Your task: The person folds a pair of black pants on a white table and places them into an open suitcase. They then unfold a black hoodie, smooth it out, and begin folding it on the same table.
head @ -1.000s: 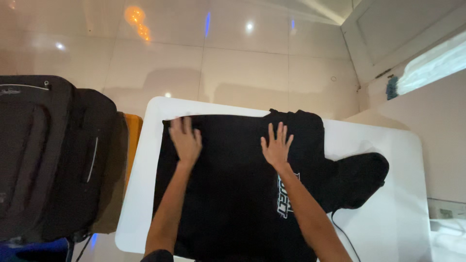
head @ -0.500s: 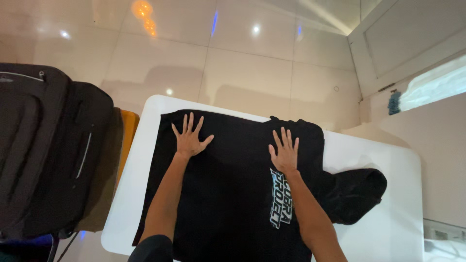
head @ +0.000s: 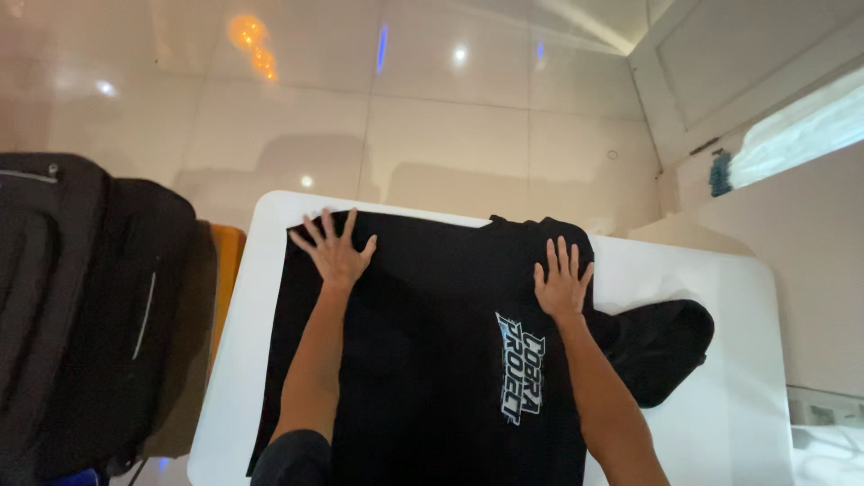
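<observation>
A black shirt (head: 432,351) lies spread over most of a white bench (head: 720,396), its printed side up, the print sitting at about 5 o'clock from the garment's middle. The left hand (head: 335,250) rests flat on the cloth near the far left corner, at 11 o'clock, fingers fanned wide and palm down. The right hand (head: 562,283) lies flat near the far right edge, at 1 o'clock, fingers straight and close together. Neither hand pinches any fabric; both only press on it.

A sleeve (head: 661,346) flops out toward 3 o'clock, rumpled and partly doubled on itself. The cloth looks soft, light and limp: I judge it will wrinkle and slide easily on the smooth bench top and will sag if lifted from one point. The hems, corners or shoulder seams look like the best places to take hold, with two hands well apart.

A dark bag (head: 81,315) stands off the bench at 9 o'clock, over something orange (head: 227,261). Glossy floor tiles (head: 450,135) fill the far side
</observation>
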